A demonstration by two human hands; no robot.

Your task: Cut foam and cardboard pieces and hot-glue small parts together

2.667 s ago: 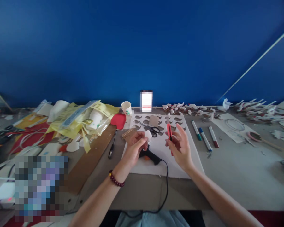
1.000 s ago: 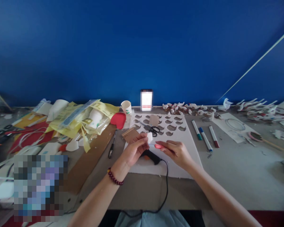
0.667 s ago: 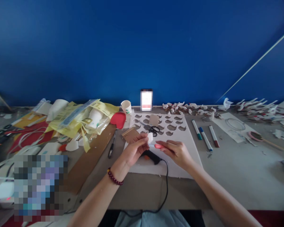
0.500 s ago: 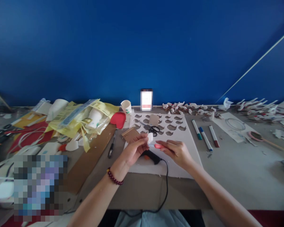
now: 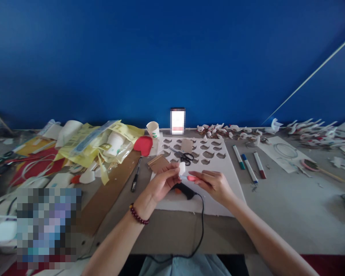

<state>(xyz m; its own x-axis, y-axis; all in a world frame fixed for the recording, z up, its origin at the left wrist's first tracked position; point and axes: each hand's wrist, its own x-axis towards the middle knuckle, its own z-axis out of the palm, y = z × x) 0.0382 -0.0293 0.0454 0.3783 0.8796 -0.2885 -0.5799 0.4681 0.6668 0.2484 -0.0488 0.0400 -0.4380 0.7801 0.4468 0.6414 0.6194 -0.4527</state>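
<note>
My left hand [image 5: 162, 181] pinches a small white piece [image 5: 182, 168], perhaps paper or foam, between thumb and fingers. Between my right thumb and fingers is a tool with a red handle [image 5: 193, 178]; its thin, pale, blade-like tip points left and meets or nearly meets the lower edge of the white piece. My right hand [image 5: 215, 185] is closed around the rear of that handle. Under both hands lies a black glue gun [image 5: 186, 191] with an orange trigger, partly hidden by my left hand. Beneath it is a white sheet [image 5: 222, 199] with rows of curved cut-outs.
Black scissors [image 5: 186, 157] and a brown cardboard square [image 5: 186, 145] lie on the sheet. Three markers [image 5: 249, 168] are to the right, a black pen [image 5: 136, 175] to the left. The glue gun's cord [image 5: 202, 226] runs toward my lap. Yellow packaging [image 5: 83, 147] clutters the left.
Hardly anything differs. The white piece has tilted or shifted very slightly in my left hand, while the red-handled tool stays at its lower edge.
</note>
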